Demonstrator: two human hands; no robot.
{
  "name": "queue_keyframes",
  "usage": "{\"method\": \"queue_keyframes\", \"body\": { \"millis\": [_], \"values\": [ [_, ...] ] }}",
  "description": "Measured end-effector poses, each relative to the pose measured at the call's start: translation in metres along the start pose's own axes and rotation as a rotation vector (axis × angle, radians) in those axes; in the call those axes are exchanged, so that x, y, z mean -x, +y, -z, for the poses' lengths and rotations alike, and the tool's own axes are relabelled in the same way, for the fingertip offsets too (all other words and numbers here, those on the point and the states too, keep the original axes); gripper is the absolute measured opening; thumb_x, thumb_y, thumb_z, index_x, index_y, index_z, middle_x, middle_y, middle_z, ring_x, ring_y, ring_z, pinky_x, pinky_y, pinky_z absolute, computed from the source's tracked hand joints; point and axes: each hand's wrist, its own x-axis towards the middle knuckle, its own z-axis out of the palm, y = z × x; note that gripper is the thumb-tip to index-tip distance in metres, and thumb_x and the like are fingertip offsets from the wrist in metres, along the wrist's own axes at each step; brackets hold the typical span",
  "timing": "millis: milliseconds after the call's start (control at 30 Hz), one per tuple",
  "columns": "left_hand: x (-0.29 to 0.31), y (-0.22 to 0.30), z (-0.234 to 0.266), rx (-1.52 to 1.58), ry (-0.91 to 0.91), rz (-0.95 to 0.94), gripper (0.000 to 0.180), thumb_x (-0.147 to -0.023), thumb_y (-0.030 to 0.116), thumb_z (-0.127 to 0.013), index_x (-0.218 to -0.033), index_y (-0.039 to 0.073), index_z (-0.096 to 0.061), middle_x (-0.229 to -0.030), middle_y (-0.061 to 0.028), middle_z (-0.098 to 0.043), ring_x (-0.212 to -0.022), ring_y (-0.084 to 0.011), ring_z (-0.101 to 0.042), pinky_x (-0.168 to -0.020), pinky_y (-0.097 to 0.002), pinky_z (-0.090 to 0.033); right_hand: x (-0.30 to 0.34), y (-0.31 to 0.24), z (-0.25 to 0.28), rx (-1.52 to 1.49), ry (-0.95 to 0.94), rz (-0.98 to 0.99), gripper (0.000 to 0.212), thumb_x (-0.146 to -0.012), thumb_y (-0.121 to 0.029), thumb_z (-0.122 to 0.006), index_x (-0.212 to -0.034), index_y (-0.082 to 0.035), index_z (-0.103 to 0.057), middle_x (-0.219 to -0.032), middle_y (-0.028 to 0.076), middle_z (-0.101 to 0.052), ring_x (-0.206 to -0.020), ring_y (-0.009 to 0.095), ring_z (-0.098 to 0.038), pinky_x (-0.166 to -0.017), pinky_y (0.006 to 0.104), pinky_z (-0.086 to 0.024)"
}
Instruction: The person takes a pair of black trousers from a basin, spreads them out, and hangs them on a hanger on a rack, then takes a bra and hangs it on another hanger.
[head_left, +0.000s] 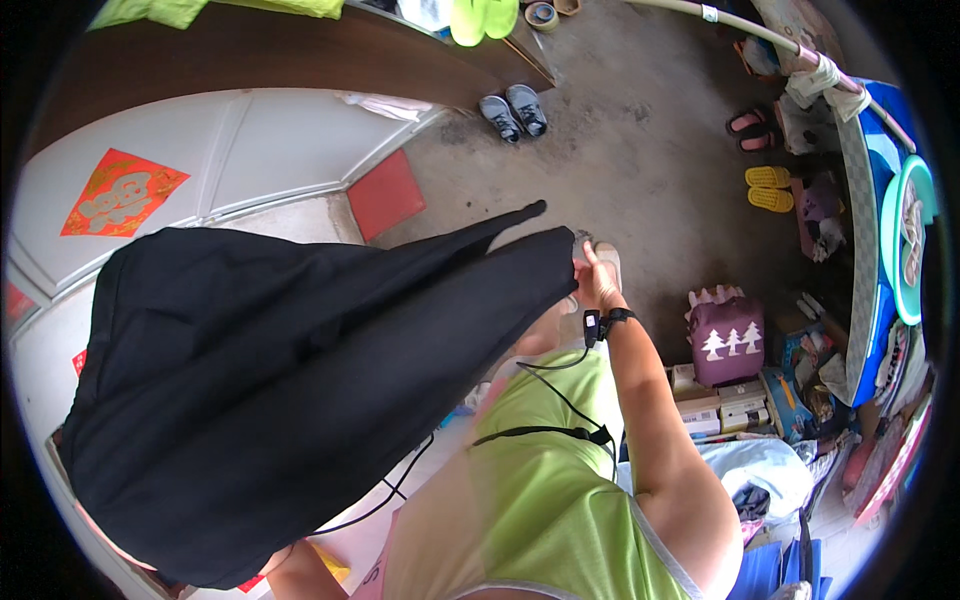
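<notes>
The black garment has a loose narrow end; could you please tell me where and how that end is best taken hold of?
Probably pinch the loose narrow end near its tip, coming from the right: it tapers out past the wider cloth on that side, just beyond the end of the black garment that the right hand grips.

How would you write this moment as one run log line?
right grip: holding end of black cloth | left grip: mostly hidden by cloth, hold unclear | cloth: spread leftward | grey shoes: on floor
</notes>
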Motion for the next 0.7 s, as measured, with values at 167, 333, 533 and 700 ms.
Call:
{"method": "queue_keyframes", "body": {
  "millis": [167,333,533,700],
  "values": [
    [0.001,0.015,0.005,0.019,0.022,-0.072,0.045,-0.096,0.021,-0.044,-0.132,-0.005,-0.049,-0.131,-0.0174,-0.055,-0.115,-0.0263,-0.057,-0.103,-0.0357,-0.041,0.019,-0.058,-0.022,0.107,-0.122,0.293,0.027,-0.085,-0.018,-0.07,-0.109,-0.007,-0.061,-0.105,0.004,-0.066,-0.101,0.017,-0.058,-0.092,0.0326,-0.045],
    [0.001,0.031,0.016,-0.041,0.083,-0.223,0.045,-0.096,0.021,-0.043,-0.132,-0.005,-0.05,-0.131,-0.0174,-0.055,-0.115,-0.0266,-0.057,-0.103,-0.0356,-0.041,0.09,-0.1,-0.066,0.181,0.078,-0.132,0.052,-0.078,-0.039,-0.077,-0.115,-0.006,-0.062,-0.11,0.01,-0.067,-0.094,0.024,-0.063,-0.088,0.0377,-0.049],
    [-0.039,0.046,0.057,-0.884,0.193,-0.768,0.045,-0.097,0.021,-0.042,-0.132,-0.005,-0.05,-0.131,-0.0174,-0.055,-0.115,-0.0269,-0.057,-0.103,-0.0355,-0.041,0.085,-0.086,-0.038,0.16,0.062,0.161,0.05,-0.081,-0.04,-0.072,-0.112,-0.002,-0.062,-0.103,0.012,-0.068,-0.09,0.027,-0.064,-0.086,0.0369,-0.05],
    [-0.097,0.026,0.109,0.063,0.206,0.26,0.04,-0.096,0.029,-0.052,-0.123,0.0,-0.059,-0.118,-0.0113,-0.063,-0.102,-0.0207,-0.063,-0.092,-0.0315,-0.049,0.127,-0.14,-0.024,0.395,0.34,0.529,0.049,-0.086,-0.037,-0.068,-0.116,0.001,-0.058,-0.109,0.014,-0.063,-0.098,0.023,-0.061,-0.085,0.0376,-0.051]
  ]
}}
